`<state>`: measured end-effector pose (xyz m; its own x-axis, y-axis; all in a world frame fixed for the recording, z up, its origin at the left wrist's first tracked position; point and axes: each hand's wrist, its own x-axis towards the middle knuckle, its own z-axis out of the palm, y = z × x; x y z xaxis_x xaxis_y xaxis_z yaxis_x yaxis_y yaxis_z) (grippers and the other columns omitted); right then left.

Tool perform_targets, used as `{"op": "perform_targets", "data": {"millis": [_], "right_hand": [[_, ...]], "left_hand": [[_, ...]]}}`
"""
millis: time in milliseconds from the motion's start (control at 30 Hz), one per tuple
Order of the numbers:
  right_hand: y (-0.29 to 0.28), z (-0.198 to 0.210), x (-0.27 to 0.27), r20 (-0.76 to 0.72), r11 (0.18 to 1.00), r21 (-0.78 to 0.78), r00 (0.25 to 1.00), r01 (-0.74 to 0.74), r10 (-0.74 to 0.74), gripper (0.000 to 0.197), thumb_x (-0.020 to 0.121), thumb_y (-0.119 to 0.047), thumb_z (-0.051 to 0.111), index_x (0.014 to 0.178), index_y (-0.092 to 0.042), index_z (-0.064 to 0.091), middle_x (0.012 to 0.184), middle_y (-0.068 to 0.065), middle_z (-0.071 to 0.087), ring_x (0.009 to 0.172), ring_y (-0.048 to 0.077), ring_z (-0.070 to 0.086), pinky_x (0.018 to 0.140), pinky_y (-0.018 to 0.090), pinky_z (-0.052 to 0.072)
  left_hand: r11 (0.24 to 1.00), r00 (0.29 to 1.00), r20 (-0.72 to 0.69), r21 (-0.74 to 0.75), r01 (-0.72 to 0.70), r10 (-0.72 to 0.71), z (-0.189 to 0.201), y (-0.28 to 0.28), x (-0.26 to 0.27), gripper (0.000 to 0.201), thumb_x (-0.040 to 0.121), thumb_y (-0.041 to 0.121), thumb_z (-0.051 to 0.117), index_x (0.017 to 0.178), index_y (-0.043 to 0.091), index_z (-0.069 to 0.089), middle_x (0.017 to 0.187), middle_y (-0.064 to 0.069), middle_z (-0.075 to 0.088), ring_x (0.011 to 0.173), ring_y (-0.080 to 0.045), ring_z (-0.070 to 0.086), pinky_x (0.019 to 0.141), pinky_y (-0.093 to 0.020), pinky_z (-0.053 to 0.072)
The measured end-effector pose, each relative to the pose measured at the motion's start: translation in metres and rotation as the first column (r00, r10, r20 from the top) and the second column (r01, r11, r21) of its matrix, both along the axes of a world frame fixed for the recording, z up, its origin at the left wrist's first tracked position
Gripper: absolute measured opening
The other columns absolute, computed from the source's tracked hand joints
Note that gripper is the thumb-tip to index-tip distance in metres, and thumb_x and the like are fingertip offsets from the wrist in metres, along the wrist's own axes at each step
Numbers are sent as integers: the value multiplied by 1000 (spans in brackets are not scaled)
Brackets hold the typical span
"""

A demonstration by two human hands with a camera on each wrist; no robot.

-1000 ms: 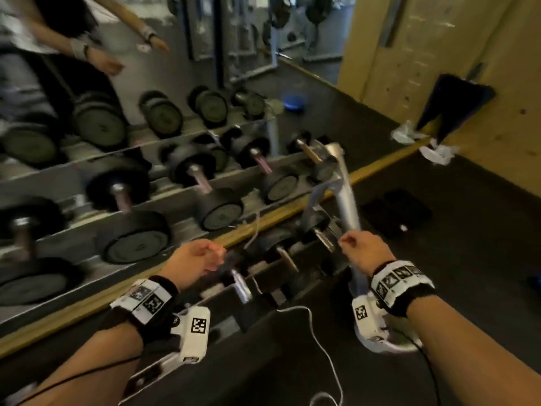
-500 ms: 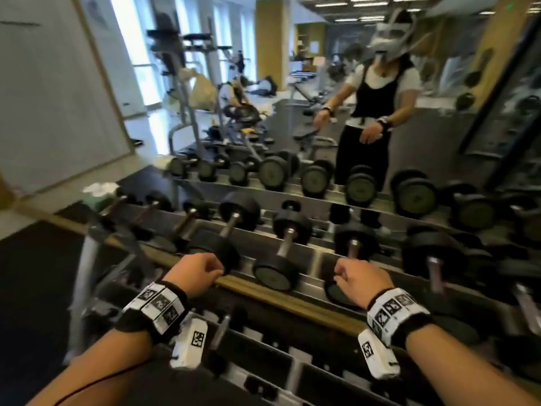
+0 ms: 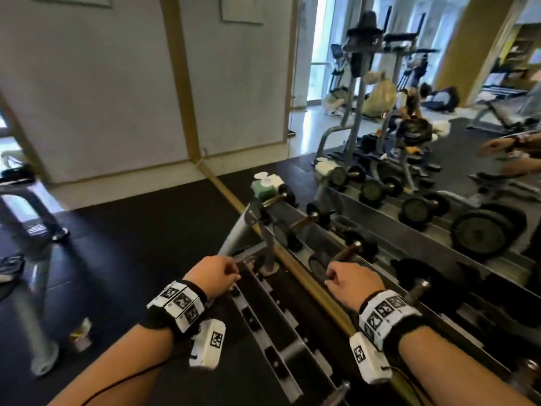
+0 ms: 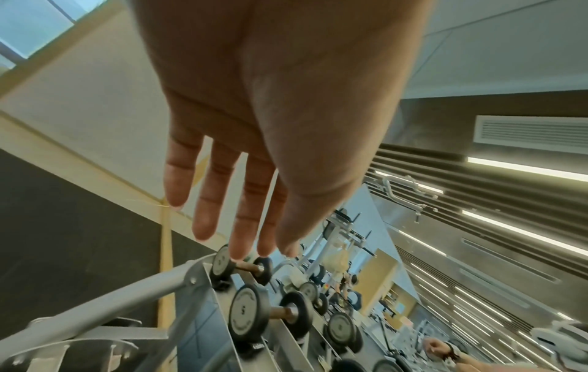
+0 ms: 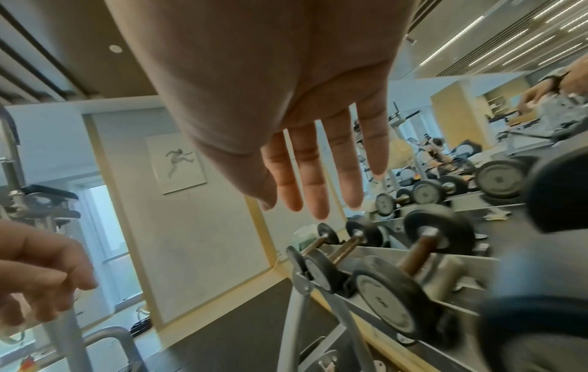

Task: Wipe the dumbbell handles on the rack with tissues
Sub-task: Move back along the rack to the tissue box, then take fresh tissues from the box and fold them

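A grey metal dumbbell rack [image 3: 235, 237] runs away to the right along a mirror. On its upper shelf lie small black dumbbells with rusty handles [image 3: 349, 251] [image 4: 270, 312] [image 5: 413, 254]. A green and white tissue pack [image 3: 265, 186] sits at the rack's far left end. My left hand [image 3: 218, 273] hovers by the rack's end post; in the left wrist view its fingers [image 4: 203, 216] are straight and hold nothing. My right hand [image 3: 348, 281] hovers over the shelf's front edge, and its fingers [image 5: 313, 186] are also straight and empty.
A mirror [image 3: 439, 159] behind the rack reflects dumbbells, gym machines and a person's arms. A wooden strip [image 3: 310, 287] runs along the rack. A grey machine frame [image 3: 32, 218] stands on the black floor to the left. A white wall lies ahead.
The head view has swung from the rack's right end, past its middle, to its left end. Both hands have stayed low in front of the rack with nothing in them.
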<state>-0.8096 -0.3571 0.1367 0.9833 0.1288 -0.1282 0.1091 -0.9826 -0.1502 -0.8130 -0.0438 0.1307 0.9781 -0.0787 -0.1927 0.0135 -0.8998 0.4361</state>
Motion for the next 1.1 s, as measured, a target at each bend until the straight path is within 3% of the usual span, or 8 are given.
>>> {"op": "perform_targets", "data": {"millis": [100,233,433,600,700,800,900,1100], "right_hand": [[33,-6,72,-18,998,8,998,-63,63,17,90,-44,51,100,-33,58,103,-5,69,98,22,65,84,36,52],[65,-10,181,-47,989,-4,988,-150,150,16,92,-44,53,101,-33,59,104,-4,69,99,23,65,86,37,52],[99,-10,328,-185,978,-18,962,-206,199,17,90,-44,57,101,-32,60,110,-6,67,106,21,62,92,36,50],[129,-12,435,-132,985,53,976,-165,171,16,91,-34,55,106,-31,59,107,-5,67,103,23,63,92,39,51],[144,-17,500,-29,983,125,990,-136,141,26,90,-28,58,116,-29,56,115,-4,62,108,22,60,94,40,50],[160,-30,564,62,979,181,994,-96,86,30,91,-23,58,121,-25,55,121,-1,59,113,24,55,96,43,48],[180,-52,625,74,973,224,996,-58,42,35,91,-13,57,124,-24,55,122,-2,58,115,23,52,99,41,45],[210,-114,710,-77,993,115,997,5,4,51,89,-12,54,137,-27,48,141,-3,50,128,22,43,103,31,37]], "left_hand": [[998,998,-20,-12,-63,63,-11,22,59,6,90,38,63,94,35,67,98,9,68,91,-7,64,87,-30,54],[993,992,-40,-1,-119,119,-20,42,152,7,89,37,62,83,38,61,93,9,67,86,-8,64,82,-30,54],[995,985,-146,13,-94,95,-18,64,296,11,88,39,63,95,32,68,98,7,68,90,-9,65,87,-32,55],[995,995,66,56,-81,77,-14,76,422,17,89,39,60,105,33,65,106,6,67,101,-16,63,91,-38,52],[996,980,199,83,-36,19,-21,82,504,26,89,38,60,115,35,60,115,6,62,110,-19,57,95,-43,48],[999,967,255,39,-12,2,-40,85,585,46,89,36,62,133,35,49,131,4,54,122,-21,49,99,-44,44],[999,974,224,-18,28,-24,-68,85,650,69,88,39,64,148,39,30,148,6,39,135,-23,36,105,-46,38],[983,983,17,-25,182,-182,-147,74,730,86,86,47,66,153,43,12,162,7,14,145,-26,19,113,-49,33]]}}
